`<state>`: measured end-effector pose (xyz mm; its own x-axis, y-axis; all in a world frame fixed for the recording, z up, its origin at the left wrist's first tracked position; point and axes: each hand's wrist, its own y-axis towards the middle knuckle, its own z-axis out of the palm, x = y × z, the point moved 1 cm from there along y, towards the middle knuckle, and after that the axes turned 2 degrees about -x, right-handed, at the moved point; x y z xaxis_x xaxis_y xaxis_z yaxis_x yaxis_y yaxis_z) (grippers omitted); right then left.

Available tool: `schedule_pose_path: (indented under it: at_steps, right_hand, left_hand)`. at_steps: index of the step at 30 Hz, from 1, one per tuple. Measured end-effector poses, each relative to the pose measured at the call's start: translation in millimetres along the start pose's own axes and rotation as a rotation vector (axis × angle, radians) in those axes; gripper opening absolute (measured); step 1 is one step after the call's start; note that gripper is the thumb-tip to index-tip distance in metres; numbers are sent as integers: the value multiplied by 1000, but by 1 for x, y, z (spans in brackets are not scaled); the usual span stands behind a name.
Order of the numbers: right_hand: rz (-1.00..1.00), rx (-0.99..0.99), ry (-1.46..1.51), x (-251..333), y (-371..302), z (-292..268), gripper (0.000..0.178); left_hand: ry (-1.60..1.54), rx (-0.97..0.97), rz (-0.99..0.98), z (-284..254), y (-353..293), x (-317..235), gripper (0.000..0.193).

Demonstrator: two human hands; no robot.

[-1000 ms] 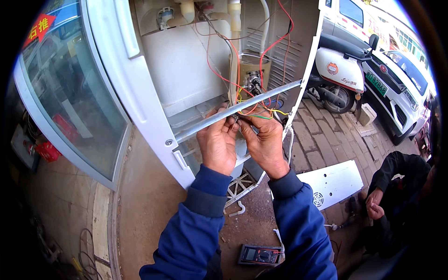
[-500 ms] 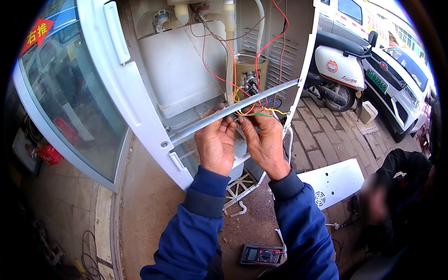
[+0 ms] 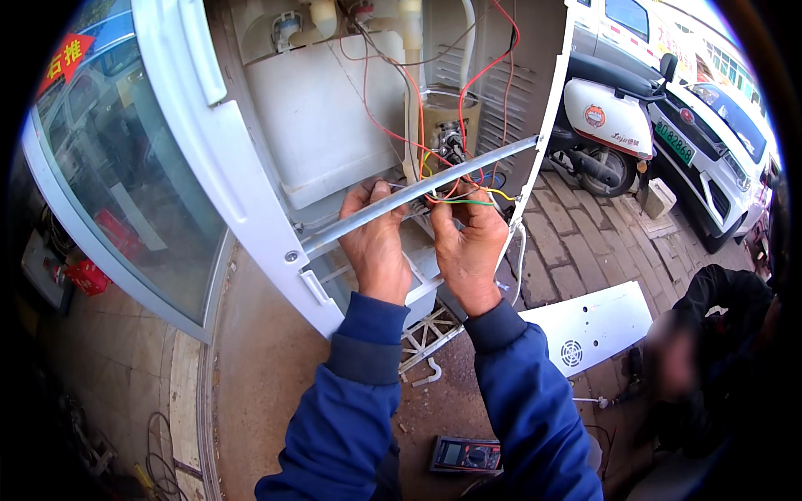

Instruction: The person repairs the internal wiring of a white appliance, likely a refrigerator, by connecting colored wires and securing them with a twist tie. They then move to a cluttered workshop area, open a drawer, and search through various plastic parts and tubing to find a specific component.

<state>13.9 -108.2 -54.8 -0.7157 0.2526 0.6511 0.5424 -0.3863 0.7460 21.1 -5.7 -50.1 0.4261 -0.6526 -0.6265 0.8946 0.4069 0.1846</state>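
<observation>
Both my hands work at the lower part of an open appliance cabinet [image 3: 240, 167], at a slanting metal bar [image 3: 376, 213]. My left hand [image 3: 376, 250] has its fingers curled behind and over the bar; what lies in them is hidden. To its right, my right hand [image 3: 470, 250] is closed, fingertips pinched at a bunch of thin wires. A green wire [image 3: 468, 201] and a yellow wire [image 3: 499, 194] cross over its fingers. Red wires [image 3: 462, 108] hang down from above. Behind stand a white tank [image 3: 330, 117] and a tan cylinder [image 3: 468, 117] with metal fittings.
A multimeter [image 3: 465, 454] lies on the ground below my right forearm. A white panel with holes [image 3: 614, 321] lies to the right, near a crouching person [image 3: 718, 334]. A glass door [image 3: 134, 167] stands left; a white scooter [image 3: 601, 117] and car [image 3: 710, 134] are parked right.
My left hand has shifted slightly up and left, its fingers now reaching higher over the bar. My right hand has moved a little left and down, and the hands are slightly farther apart.
</observation>
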Motion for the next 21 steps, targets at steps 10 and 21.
schedule_pose_path:
  at_steps: [10, 21]
  right_hand:
    - [339, -165, 450, 10, -2, 17, 11]
    - [361, -180, 421, 12, -4, 15, 8]
  left_hand:
    - [-60, -148, -13, 6, -1, -5, 12]
    - [19, -125, 33, 3, -4, -8, 14]
